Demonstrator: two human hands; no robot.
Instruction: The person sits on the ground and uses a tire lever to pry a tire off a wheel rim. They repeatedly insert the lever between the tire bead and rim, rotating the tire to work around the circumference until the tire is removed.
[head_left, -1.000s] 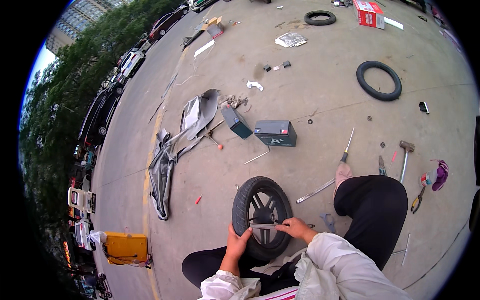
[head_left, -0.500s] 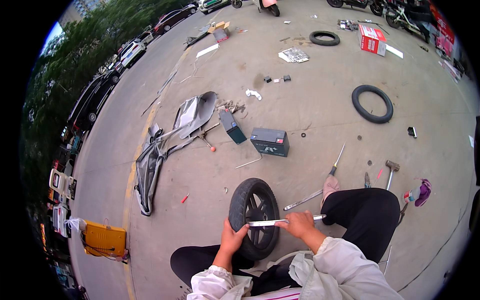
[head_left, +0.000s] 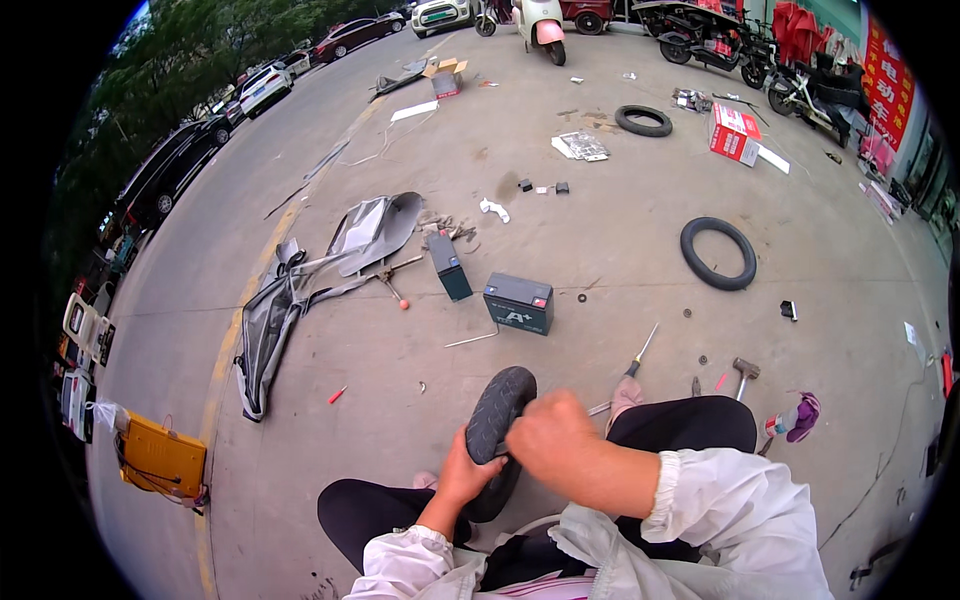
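Observation:
A small black wheel with its tyre (head_left: 497, 413) stands upright between my knees, turned so its tread faces me. My left hand (head_left: 463, 478) grips the tyre's left side, thumb across the tread. Against the right side, my right hand (head_left: 552, 440) is a closed fist on a silver tyre lever (head_left: 502, 450); hand and forearm hide nearly all of the lever and the wheel's spokes. On the ground past my right foot lie a screwdriver (head_left: 640, 355) and, partly covered, another metal bar (head_left: 600, 408).
Two dark batteries (head_left: 520, 303) stand ahead, beside a grey folded cover (head_left: 270, 340). Loose tyres (head_left: 718, 254) lie farther off. At my right are a hammer (head_left: 746, 372) and a can with a purple cloth (head_left: 803, 417). A yellow case (head_left: 163, 457) sits at left.
My right fist has come up and left against the tyre, and the lever, in plain sight before, is now mostly hidden. The wheel has turned more edge-on. The head view has shifted.

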